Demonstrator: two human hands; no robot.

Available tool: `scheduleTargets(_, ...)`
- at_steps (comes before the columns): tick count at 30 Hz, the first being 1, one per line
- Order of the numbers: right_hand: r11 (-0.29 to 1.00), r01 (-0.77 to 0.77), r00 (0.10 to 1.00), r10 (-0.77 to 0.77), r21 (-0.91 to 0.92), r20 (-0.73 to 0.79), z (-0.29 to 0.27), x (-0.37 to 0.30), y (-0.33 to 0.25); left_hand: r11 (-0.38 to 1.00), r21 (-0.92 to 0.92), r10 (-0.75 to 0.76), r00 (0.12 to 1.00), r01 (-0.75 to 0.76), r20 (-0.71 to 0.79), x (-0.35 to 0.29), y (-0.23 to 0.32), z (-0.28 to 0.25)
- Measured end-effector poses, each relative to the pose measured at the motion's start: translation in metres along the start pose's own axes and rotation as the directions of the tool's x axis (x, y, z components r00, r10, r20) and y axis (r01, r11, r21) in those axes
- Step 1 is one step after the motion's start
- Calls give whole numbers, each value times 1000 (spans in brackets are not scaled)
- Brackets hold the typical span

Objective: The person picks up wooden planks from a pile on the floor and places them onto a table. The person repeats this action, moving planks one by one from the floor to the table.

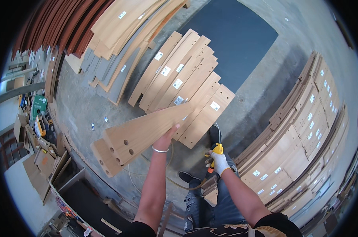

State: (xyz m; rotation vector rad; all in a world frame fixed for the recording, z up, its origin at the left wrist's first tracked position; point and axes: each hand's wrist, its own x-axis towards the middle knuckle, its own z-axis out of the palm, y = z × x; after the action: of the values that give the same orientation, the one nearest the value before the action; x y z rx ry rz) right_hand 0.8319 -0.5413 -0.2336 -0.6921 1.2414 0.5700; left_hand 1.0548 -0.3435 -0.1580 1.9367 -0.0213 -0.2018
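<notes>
My bare left hand (168,136), with a silvery bracelet at the wrist, is closed on a pair of long light-brown wooden boards (147,124). They lie one over the other and slant from lower left toward the upper right. Several round holes show at their near left end. My right hand (221,162), in a white work glove, is wrapped around a yellow air blow gun (218,149) near my legs. A thin pale nozzle points away from it, and an orange fitting hangs below the hand. Beyond the held boards lie rows of labelled wooden boards (198,89).
A dark mat (234,39) covers floor at the back. Tall stacks of labelled boards (293,146) stand on the right. More curved boards (123,23) and dark-red pieces (62,23) are at the upper left. A hose (179,183) trails by my feet; scrap (46,162) lies left.
</notes>
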Motion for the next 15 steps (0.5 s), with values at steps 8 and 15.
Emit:
scheduleTargets(8,962,-186,983,183,-199,-30,35,35,66,999,4,-46,991,47,-123,-84,-29,-53)
scheduleTargets(15,838,-320,941,335,-442,-45,77,-16,195,917,-294,-377,831,271,-409,-240,-43,-152)
